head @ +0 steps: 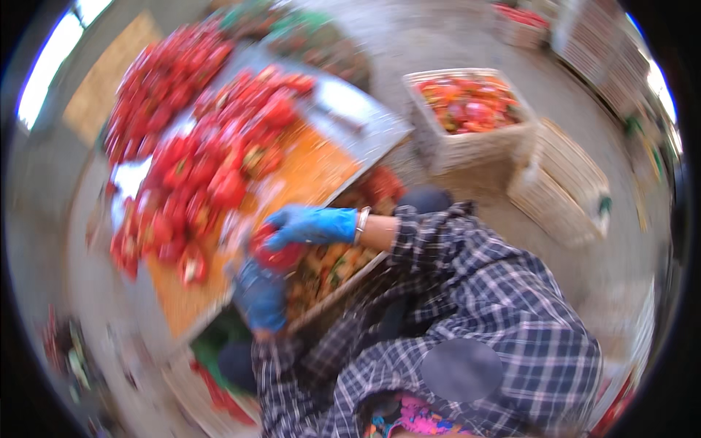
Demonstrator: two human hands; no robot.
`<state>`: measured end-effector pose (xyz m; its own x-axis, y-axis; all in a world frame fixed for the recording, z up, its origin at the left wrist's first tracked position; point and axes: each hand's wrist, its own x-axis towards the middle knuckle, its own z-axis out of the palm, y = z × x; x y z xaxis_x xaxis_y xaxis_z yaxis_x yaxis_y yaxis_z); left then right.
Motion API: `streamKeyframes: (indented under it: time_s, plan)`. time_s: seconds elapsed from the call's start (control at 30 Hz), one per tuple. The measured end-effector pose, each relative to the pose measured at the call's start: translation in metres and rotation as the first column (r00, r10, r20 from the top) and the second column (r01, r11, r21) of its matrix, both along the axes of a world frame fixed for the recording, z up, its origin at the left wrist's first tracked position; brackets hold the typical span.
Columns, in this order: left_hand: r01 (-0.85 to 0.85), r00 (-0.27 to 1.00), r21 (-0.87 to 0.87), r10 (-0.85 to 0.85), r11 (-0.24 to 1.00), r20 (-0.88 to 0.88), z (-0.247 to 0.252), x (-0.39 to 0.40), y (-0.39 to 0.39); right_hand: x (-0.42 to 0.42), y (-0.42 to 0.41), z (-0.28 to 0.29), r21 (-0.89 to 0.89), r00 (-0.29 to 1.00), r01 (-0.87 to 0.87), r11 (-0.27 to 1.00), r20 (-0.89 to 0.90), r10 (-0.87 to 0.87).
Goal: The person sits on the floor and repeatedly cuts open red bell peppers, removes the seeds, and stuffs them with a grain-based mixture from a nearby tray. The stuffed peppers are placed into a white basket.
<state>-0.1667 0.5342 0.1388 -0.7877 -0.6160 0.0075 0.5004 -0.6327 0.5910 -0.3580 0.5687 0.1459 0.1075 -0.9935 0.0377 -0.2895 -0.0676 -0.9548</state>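
A red bell pepper (pixel 276 253) is between my two gloved hands, just off the near edge of the table. My right hand (pixel 312 225), in a blue glove, grips it from above. My left hand (pixel 259 295), in a darker-looking blue glove, holds it from the near left side. Motion blur hides the exact finger positions and whether a tool is in either hand. Below the hands, a crate (pixel 378 263) contains pale and orange pepper scraps (pixel 334 265). In front of me, an orange board (pixel 312 159) lies on the table with many red peppers (pixel 186 180) heaped across it.
A blurred knife-like object (pixel 344 119) lies on the metal tabletop (pixel 378 128). Beyond it stands a white crate (pixel 476 143) of red and orange pepper pieces. Another pale crate (pixel 558 183) is to the right. Green mesh sacks (pixel 306 33) are at the far side.
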Motion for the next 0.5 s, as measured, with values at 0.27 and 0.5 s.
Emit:
streamKeyframes:
  time_s: [0.27, 0.5]
  plan:
    - [-0.309, 0.946, -0.102, 0.317, 0.945, 0.070, -0.039, 0.040, -0.011, 0.014, 0.016, 0.003, 0.173, 0.795, -0.148, 0.974, 0.606, 0.013]
    - [-0.341, 0.801, -0.349, 0.464, 0.873, 0.378, -0.016, 0.045, 0.015, 0.028, 0.004, -0.019, 0.231, 0.998, -0.058, 0.971, 0.044, 0.050]
